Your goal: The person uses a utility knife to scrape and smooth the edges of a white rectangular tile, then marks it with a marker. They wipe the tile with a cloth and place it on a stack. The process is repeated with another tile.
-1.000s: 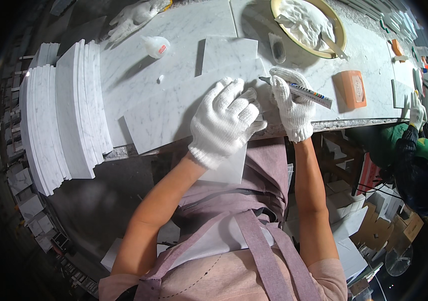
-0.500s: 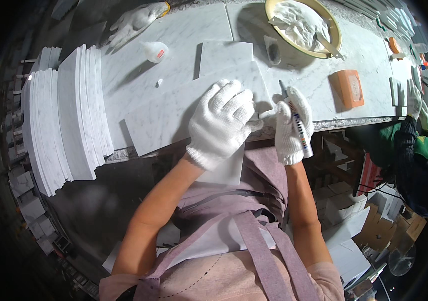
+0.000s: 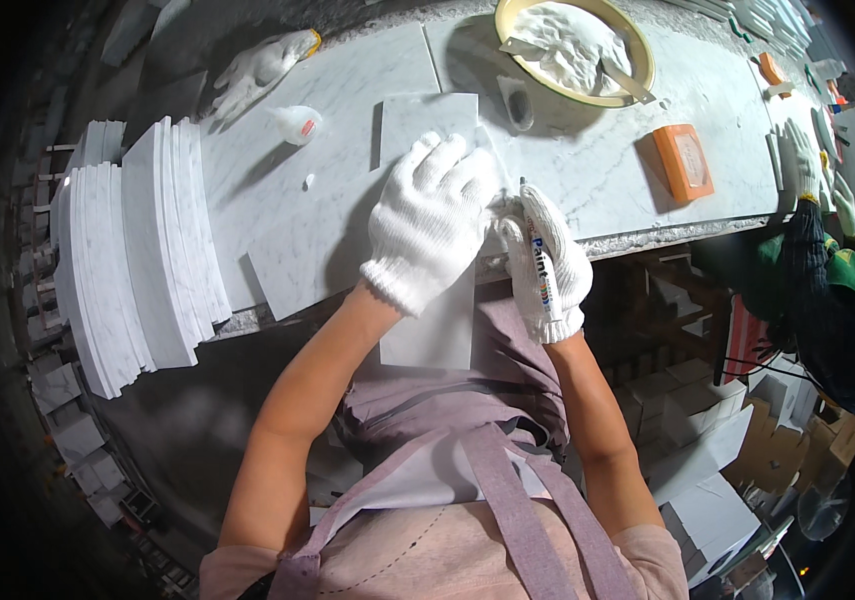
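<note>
My left hand (image 3: 429, 228), in a white knit glove, lies palm down on a long grey-white marble strip (image 3: 425, 345), its fingers stretched out. The strip's near end juts past the bench edge toward my apron; its far end shows beyond my fingertips. My right hand (image 3: 562, 262), gloved too, is closed around a white marker pen (image 3: 543, 270) with coloured print, its dark end pointing away from me. The right fingertips are close beside the strip's right edge; whether they touch it, I cannot tell. A larger marble slab (image 3: 292, 245) lies under the strip.
Stacked marble slabs (image 3: 162, 250) stand at the left. A spare glove (image 3: 259, 75) and a small squeeze bottle (image 3: 295, 125) lie beyond my left hand. Farther right are a yellow-rimmed bowl (image 3: 647, 50) of white material and an orange block (image 3: 682, 162). A co-worker's gloved hand (image 3: 802, 160) is at far right.
My right hand has moved left with the marker pen, closer to my left hand and the strip. The view has shifted slightly. The co-worker's hands at far right have moved.
</note>
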The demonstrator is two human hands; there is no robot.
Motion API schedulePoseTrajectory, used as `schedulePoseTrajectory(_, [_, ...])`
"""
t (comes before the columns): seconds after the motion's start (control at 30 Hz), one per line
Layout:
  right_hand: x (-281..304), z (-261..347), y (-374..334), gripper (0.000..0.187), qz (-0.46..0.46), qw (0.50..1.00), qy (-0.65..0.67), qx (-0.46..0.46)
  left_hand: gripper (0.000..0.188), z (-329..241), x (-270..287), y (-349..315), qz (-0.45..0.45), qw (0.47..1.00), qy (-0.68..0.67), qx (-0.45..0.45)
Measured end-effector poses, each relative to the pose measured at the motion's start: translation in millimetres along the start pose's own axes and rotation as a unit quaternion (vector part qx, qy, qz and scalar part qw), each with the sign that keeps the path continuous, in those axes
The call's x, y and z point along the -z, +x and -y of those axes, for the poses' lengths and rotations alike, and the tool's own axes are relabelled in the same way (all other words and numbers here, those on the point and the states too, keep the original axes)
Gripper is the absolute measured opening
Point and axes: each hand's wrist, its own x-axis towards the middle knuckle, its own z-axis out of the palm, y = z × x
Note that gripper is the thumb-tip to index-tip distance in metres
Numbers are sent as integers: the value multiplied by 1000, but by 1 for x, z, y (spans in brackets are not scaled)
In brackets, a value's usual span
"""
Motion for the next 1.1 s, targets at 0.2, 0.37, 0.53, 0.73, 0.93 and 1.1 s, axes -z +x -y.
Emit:
schedulePoseTrajectory(0.2, [0,1,3,42,-18,1000,5,20,38,-6,9,-2,-7,1000,11,-7])
schedulePoseTrajectory(0.37, [1,8,1,42,7,998,21,-52,40,-4,0,5,-2,1000,17,15])
schedulePoseTrajectory(0.53, [0,5,1,44,18,995,71,-70,40,-11,10,-4,10,999,46,-5])
schedulePoseTrajectory(0.73, [-2,1,-1,45,-26,1000,11,3,27,-5,8,18,-26,999,14,-38])
schedulePoseTrajectory(0.93, [-8,-5,-2,47,-54,996,58,33,26,-13,18,2,-19,1000,10,-17])
schedulePoseTrajectory(1.1, [-12,-9,-2,43,-57,995,74,41,33,-25,35,-41,9,1000,-7,-6])
